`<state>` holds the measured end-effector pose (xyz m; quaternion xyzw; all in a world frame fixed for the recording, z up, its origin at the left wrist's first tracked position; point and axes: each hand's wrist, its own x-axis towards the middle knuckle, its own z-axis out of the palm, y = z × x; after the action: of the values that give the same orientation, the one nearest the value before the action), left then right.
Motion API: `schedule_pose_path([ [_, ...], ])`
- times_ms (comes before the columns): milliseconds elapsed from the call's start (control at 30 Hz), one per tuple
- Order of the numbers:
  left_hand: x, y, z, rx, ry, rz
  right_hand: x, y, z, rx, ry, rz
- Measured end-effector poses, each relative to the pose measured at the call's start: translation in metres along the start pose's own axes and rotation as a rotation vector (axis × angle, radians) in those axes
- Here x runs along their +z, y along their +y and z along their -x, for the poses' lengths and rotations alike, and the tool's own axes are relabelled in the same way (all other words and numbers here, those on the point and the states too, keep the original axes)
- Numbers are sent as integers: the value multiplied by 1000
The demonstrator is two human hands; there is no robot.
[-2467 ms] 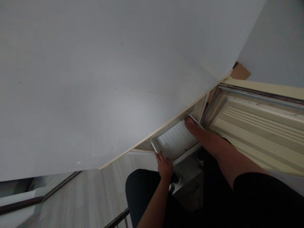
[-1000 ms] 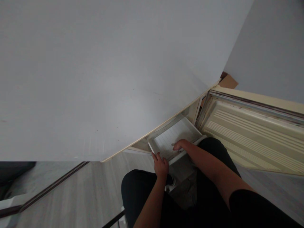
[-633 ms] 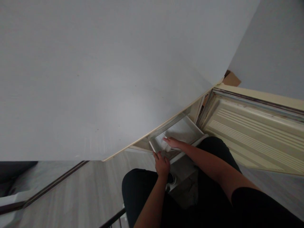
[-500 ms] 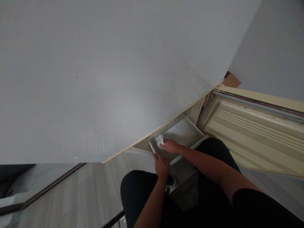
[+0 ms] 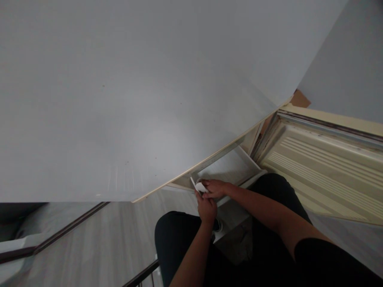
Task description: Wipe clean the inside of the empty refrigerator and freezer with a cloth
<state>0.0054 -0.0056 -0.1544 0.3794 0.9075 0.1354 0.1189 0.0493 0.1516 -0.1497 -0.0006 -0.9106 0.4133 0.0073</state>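
A pulled-out white drawer [image 5: 230, 161] is under the edge of the big white tabletop [image 5: 158, 131]. My right hand [image 5: 216, 188] is inside its left part, closed on a crumpled white tissue [image 5: 201, 186] that lies against the drawer's left side wall. Just below, my left hand [image 5: 207, 208] grips the near left corner of the drawer, its fingertips close to the right hand. The fingers of both hands are partly hidden.
To the right stands a cream ribbed panel [image 5: 323, 171] with a worn seal along its edge. Brown cardboard [image 5: 300, 99] shows behind the tabletop corner. My knees [image 5: 176, 231] flank the drawer. A dark metal rail [image 5: 72, 227] runs low on the left.
My right hand has moved slightly toward me with the tissue, closer to my left hand at the drawer's left wall. The view has shifted a little.
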Motion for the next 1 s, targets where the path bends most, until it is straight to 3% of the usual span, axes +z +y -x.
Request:
schedule_pose_path([
  [67,0,0,0,3,3,0,0,4,-4,-46,-6,-43],
  [233,-1,0,1,31,23,-9,11,23,-9,229,22,-183],
  [333,-1,1,2,17,6,-9,26,32,-7,214,-27,-162],
  [467,0,1,1,8,22,4,50,40,-8,90,-57,-5],
  [567,2,-1,1,3,29,18,58,45,-19,161,-40,210],
  [833,6,-6,1,-40,7,21,26,58,-55,339,81,313],
  [1000,6,-7,2,-19,17,40,-4,81,-46,571,108,317],
])
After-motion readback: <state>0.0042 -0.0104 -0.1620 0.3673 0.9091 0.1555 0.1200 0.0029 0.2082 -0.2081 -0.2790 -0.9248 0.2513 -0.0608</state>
